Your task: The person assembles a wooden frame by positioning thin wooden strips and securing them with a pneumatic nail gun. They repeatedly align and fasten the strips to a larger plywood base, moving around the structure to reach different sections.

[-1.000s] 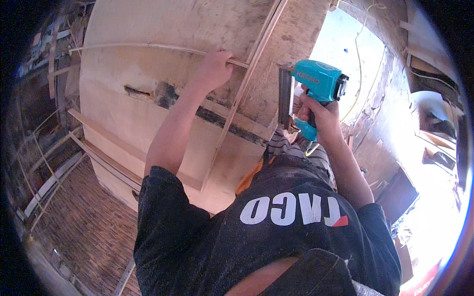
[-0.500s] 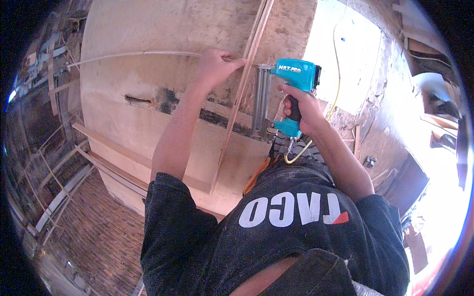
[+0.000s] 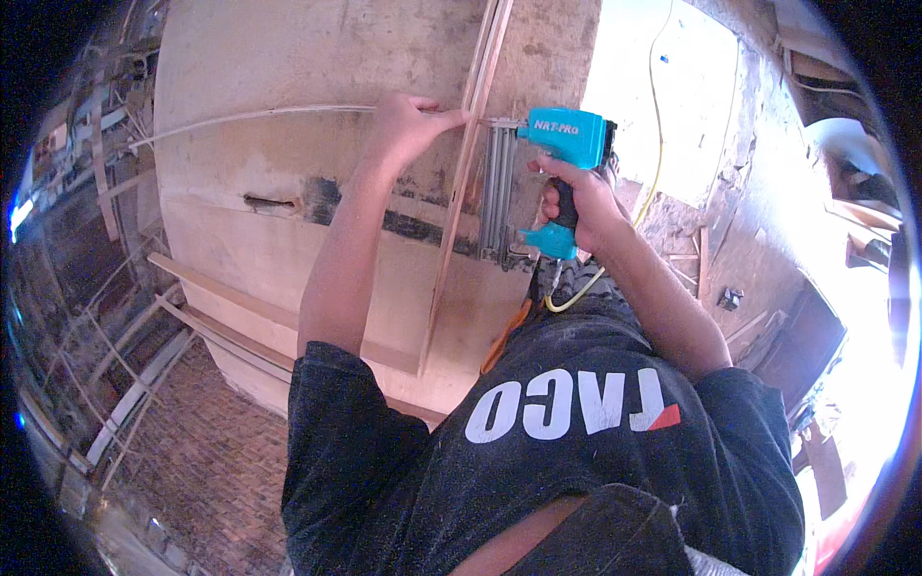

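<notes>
Nail gun (image 3: 565, 139): pointing left, crosswise at long wooden batten (image 3: 454, 221)!
Right hand (image 3: 591, 206): gripping nail gun.
Left hand (image 3: 411, 130): opposite side, thumb out, hold unclear.

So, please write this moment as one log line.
left hand: at wooden strip | right hand: holding teal nail gun | nozzle: close to strip

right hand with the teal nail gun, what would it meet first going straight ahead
Likely the long wooden strip, which the nail gun in the right hand faces; the left hand is just beyond. Whether gun and strip touch is unclear.
</notes>
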The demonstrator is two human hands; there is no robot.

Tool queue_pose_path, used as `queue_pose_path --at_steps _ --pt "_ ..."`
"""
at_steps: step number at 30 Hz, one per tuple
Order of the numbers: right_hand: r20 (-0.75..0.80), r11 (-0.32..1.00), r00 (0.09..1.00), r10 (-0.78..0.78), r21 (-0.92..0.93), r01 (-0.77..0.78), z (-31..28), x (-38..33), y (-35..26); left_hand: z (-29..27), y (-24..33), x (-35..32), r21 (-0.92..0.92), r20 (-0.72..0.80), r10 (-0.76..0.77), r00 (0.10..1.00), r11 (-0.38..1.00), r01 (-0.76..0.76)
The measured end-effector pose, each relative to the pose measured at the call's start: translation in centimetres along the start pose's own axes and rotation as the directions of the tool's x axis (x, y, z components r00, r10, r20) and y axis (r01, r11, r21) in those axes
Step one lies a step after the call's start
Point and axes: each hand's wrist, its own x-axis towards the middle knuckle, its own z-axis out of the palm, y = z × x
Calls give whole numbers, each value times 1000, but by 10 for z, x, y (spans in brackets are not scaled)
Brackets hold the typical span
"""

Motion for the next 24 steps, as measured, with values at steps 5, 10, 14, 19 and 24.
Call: queue_pose_path --at_steps 5,10,14,19,24 --pt "2 1000 1000 -14 -15 14 -2 0 0 1 -1 1 24 -26 36 999 999 -35" --pt "25 1000 1000 -3 -1 3 -1 -1 1 2 -8 6 12 -8 56 998 998 -56" --pt "23 999 1000 -12 -43 13 2 -3 1 4 -12 9 37 -25 85 996 996 -84" --pt "16 998 999 -30 -49 30 3 -3 2 2 -3 5 99 -40 131 991 987 -127" --pt "3 998 999 -33 -56 33 3 -1 6 5 -9 9 -4 -38 104 994 995 -104"
